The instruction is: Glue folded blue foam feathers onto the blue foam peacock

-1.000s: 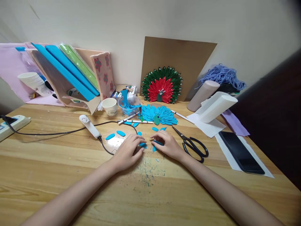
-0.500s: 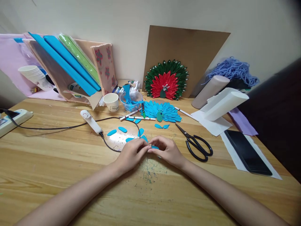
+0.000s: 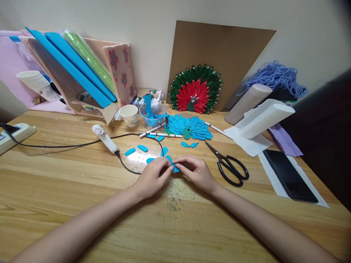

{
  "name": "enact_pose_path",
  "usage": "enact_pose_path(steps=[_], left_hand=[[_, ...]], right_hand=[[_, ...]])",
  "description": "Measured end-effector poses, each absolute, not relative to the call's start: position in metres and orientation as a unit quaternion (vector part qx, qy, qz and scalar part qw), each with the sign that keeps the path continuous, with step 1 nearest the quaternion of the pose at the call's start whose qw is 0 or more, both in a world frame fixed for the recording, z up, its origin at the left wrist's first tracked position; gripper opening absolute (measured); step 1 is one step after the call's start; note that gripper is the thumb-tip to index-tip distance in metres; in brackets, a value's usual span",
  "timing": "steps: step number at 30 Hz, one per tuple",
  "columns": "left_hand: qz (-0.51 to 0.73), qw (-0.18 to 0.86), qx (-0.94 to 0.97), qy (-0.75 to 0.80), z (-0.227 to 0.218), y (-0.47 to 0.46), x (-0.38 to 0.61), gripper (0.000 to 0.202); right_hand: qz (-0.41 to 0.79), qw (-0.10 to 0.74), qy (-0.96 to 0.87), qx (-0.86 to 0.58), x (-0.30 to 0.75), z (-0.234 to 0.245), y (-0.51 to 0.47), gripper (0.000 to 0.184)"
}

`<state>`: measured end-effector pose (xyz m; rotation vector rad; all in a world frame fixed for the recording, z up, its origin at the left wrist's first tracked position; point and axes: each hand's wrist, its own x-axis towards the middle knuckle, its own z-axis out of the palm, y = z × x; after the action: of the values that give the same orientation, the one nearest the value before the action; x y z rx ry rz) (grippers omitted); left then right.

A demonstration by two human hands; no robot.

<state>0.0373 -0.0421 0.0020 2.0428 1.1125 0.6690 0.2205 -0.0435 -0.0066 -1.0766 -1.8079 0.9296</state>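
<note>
A small blue paper petal (image 3: 176, 168) is pinched between the fingertips of my left hand (image 3: 154, 175) and my right hand (image 3: 197, 173), which meet just above the table. Both hands are closed on it, and the fingers cover part of its outline. Several loose blue petals, among them an oval petal (image 3: 143, 148), lie just beyond my left hand. Two pointed blue petals (image 3: 185, 144) rest past my right hand. Farther back lies a blue petal fan with a green bird body (image 3: 187, 133).
Black-handled scissors (image 3: 230, 168) lie to the right, near a dark phone (image 3: 290, 175). A white corded tool (image 3: 105, 139) is at left, its cable looping behind my hands. A paper cup (image 3: 128, 116) and plastic bowl (image 3: 153, 115) stand behind. A red-and-green peacock (image 3: 193, 91) leans on cardboard.
The fingertips have shifted slightly on the petal, and more of its blue surface shows between them. The whole view has tilted a little downward.
</note>
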Motion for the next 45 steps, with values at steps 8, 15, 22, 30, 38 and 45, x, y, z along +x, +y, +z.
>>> enact_pose_path(steps=[8, 15, 22, 30, 38, 45], left_hand=[[0.262, 0.354, 0.804, 0.399, 0.0033, -0.0410, 0.0372, 0.020], [0.264, 0.381, 0.797, 0.388, 0.0033, -0.0396, 0.0367, 0.020], [0.276, 0.408, 0.782, 0.382, 0.0013, -0.0379, 0.0362, 0.024], [0.299, 0.412, 0.769, 0.386, 0.0013, -0.0369, 0.0366, 0.024], [0.275, 0.357, 0.792, 0.411, 0.0002, -0.0392, 0.0366, 0.022], [0.273, 0.325, 0.814, 0.396, 0.0021, -0.0403, 0.0378, 0.024]], right_hand=[[0.319, 0.421, -0.744, -0.410, 0.2202, -0.0058, -0.0468, 0.008], [0.230, 0.425, -0.801, -0.352, 0.2217, -0.0063, -0.0469, 0.012], [0.177, 0.436, -0.821, -0.322, 0.2212, -0.0073, -0.0484, 0.015], [0.344, 0.418, -0.731, -0.415, 0.2221, -0.0085, -0.0457, 0.008], [0.437, 0.379, -0.689, -0.437, 0.2221, -0.0138, -0.0427, 0.012], [0.367, 0.359, -0.750, -0.417, 0.2199, -0.0077, -0.0459, 0.005]])
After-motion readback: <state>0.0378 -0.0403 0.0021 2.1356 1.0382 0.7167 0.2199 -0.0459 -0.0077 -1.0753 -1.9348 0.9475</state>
